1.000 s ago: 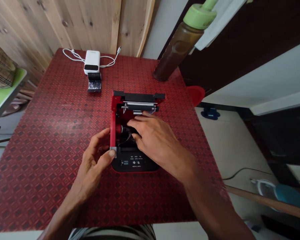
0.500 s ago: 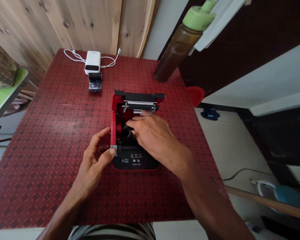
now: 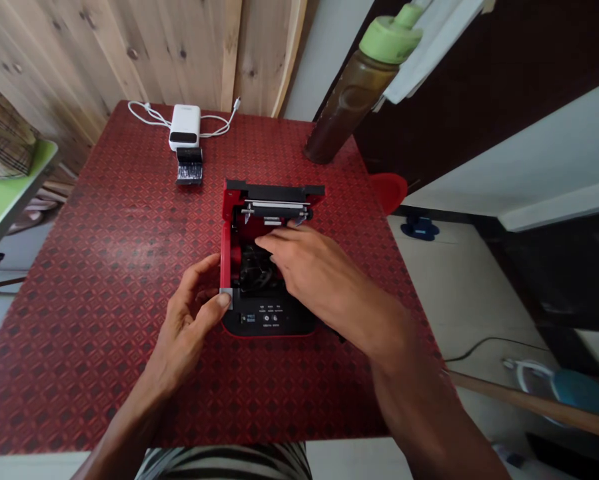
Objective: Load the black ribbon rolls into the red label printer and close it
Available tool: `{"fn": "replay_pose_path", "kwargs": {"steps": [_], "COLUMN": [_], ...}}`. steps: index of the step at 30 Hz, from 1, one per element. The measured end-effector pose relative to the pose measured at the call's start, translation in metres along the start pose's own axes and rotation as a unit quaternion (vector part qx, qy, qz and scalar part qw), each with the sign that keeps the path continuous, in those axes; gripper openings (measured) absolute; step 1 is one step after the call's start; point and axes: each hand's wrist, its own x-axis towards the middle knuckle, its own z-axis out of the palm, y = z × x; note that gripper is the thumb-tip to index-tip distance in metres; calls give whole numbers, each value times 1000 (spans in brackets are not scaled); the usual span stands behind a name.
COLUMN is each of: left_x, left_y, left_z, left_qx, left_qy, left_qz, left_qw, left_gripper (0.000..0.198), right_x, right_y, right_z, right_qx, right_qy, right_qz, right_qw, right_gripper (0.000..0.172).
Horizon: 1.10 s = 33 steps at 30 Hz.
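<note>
A red and black label printer (image 3: pixel 269 313) sits on the table with its lid raised, showing a roller and dark inner parts. My left hand (image 3: pixel 192 313) holds its left front corner, thumb on the grey corner piece and fingers against the outer left side. Over the printer's right half lies my right hand (image 3: pixel 319 263), fingers bent and close together, one tip reaching into the open bay. The hand hides that side and whatever its fingers grip. Loose-looking clear or dark glossy material (image 3: pixel 256 270) shows in the bay beside the right hand.
On the patterned red table (image 3: pixel 104 320), a white power bank (image 3: pixel 184 125) with a white cable (image 3: pixel 149 115) lies at the back left. A curled black strip (image 3: pixel 190 167) is in front of it. A tall brown bottle (image 3: pixel 344 100) with a green cap stands at the back right.
My right hand has shifted slightly right and away from the bay's middle, uncovering more of the glossy material inside. My left hand stays on the printer's corner.
</note>
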Motion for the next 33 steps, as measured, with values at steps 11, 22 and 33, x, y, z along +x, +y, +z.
{"fn": "replay_pose_path", "kwargs": {"steps": [11,22,33], "left_x": [0,6,74], "left_y": [1,9,44], "left_z": [-1,-4,-1], "left_qx": [2,42,80], "left_qy": [-4,23,-4], "left_qz": [8,14,192], "left_qw": [1000,999,978], "left_gripper": [57,59,53], "right_x": [-23,-52,-77], "right_y": [-6,-16,-30], "right_z": [-1,7,26], "right_qx": [136,116,97], "right_qy": [61,192,245], "right_qz": [-123,-97,-83], "right_qw": [981,970,961], "right_gripper": [17,23,26]}}
